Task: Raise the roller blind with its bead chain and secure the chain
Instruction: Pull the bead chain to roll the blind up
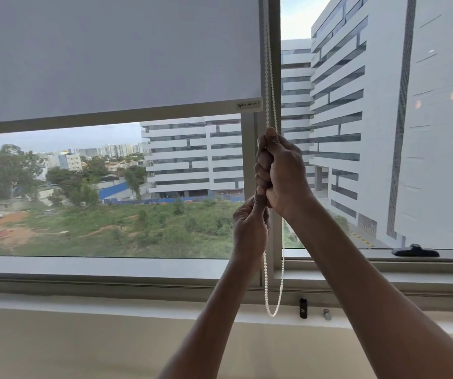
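The roller blind [116, 56] is seen drawn partway down the window, its bottom bar [116, 118] hanging roughly level with the middle of the glass, so that the lower pane beneath it is uncovered. A small maker's label [248, 104] is fixed at the blind's lower right corner. The white bead chain [270, 77] runs down along the window frame post [274, 64] just to the right of the blind's edge. The chain is gripped by the right hand [281, 173], which is closed in a fist around it directly below the blind's right corner. Just beneath that fist, and touching it, the left hand [250, 228] is closed on the chain with fingers and thumb pinched together. Below both hands the chain hangs free as a loop, its lowest point reaching the sill [110, 310] under the post. On the sill, just right of the loop, a small dark bottle [303, 308] stands upright, with a small metallic object [327, 314] beside it. A dark window handle [415, 251] lies on the lower frame further right.
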